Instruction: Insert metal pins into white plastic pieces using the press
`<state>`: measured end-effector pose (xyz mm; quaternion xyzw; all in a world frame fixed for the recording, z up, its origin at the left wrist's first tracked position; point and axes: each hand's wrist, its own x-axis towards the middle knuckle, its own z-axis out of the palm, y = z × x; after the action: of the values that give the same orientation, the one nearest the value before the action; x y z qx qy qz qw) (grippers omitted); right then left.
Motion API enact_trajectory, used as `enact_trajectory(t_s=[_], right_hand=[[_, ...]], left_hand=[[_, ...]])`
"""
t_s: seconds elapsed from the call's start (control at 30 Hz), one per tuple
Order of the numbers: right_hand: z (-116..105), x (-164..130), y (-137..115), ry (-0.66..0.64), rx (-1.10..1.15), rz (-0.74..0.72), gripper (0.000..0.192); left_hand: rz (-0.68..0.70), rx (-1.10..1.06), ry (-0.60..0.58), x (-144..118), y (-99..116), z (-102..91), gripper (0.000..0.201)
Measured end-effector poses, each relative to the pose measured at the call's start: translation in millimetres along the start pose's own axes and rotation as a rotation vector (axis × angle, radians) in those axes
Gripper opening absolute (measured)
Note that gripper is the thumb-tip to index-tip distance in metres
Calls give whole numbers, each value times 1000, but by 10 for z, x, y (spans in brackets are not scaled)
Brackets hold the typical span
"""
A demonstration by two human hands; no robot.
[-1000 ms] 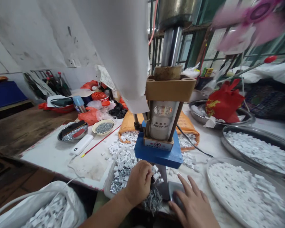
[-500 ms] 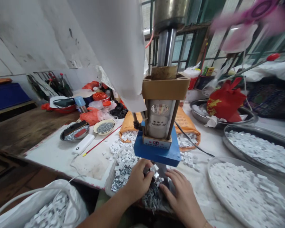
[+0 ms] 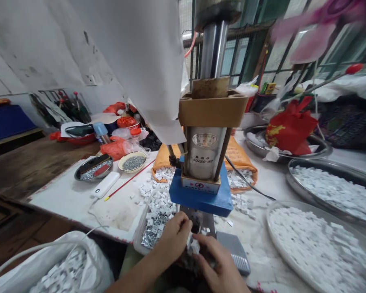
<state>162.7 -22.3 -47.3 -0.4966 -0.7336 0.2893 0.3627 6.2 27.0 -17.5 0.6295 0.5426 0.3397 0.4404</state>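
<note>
My left hand (image 3: 177,234) is closed below the press, fingertips and thumb together; what it pinches, if anything, is hidden. Close by on the right, my right hand (image 3: 218,260) has its thumb and fingers around small white plastic pieces (image 3: 193,246), blurred by motion. Both hands are in front of the blue press head (image 3: 201,199) of a bench press with a metal cylinder (image 3: 203,152). Just left of my left hand, a clear plastic bin (image 3: 139,236) holds white pieces mixed with shiny nails. A grey box-shaped metal part (image 3: 234,250) sits beyond my right hand.
On the right stand a round tray (image 3: 271,228) and a steel basin (image 3: 293,162) of white pieces. Behind the press lies an orange sack (image 3: 236,156). Bowls of small metal parts (image 3: 134,163), a white power bank (image 3: 106,185) and a red stick (image 3: 131,179) lie left. A white sack (image 3: 99,260) stands lower left.
My right hand has moved left and nearer me, from spread fingers to gripping white pieces, uncovering the grey metal part. My left hand has come slightly lower, its white pieces no longer visible there.
</note>
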Motion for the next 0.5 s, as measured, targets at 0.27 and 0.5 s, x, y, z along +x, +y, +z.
enact_trajectory(t_s=[0.27, 0.5], right_hand=[[124, 135, 27, 142, 93, 220, 19], [45, 324, 101, 251, 150, 280, 21]], left_hand=[[35, 68, 56, 90, -138, 79, 31], [81, -153, -19, 55, -172, 47, 12]])
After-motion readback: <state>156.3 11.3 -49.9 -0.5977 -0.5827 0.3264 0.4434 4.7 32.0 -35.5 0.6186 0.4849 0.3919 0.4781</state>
